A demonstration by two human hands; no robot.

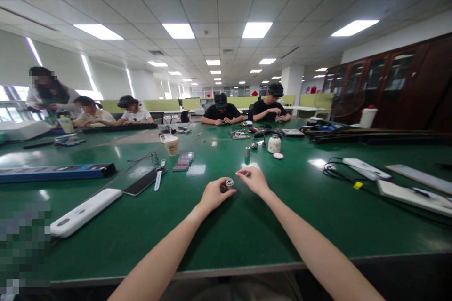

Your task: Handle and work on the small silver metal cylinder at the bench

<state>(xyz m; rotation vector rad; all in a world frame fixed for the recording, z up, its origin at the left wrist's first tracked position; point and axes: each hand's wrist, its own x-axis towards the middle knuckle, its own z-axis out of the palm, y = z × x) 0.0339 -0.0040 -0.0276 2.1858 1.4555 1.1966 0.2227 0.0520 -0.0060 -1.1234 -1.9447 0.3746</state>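
Note:
My left hand (pixel 212 194) is closed around a short metal cylinder (pixel 229 183) standing on the green table, its fingers and thumb on either side. A round opening or ring shows on the cylinder's top. Just right of it, my right hand (pixel 257 180) is raised a little, thumb and fingertips pinched together. Whatever lies between those fingertips is too small to make out. Beyond my right hand stands a taller silver cylinder (pixel 247 153). A white patterned jar (pixel 274 144) and a pale pink round lid (pixel 278 155) are farther right.
On the left lie a white power strip (pixel 86 211), a black tablet-like slab (pixel 143 182), a watch (pixel 160 176) and a phone (pixel 183 162) near a paper cup (pixel 171 145). Cables (pixel 334 169) and white strips (pixel 413 195) occupy the right. Several people sit or stand across the table.

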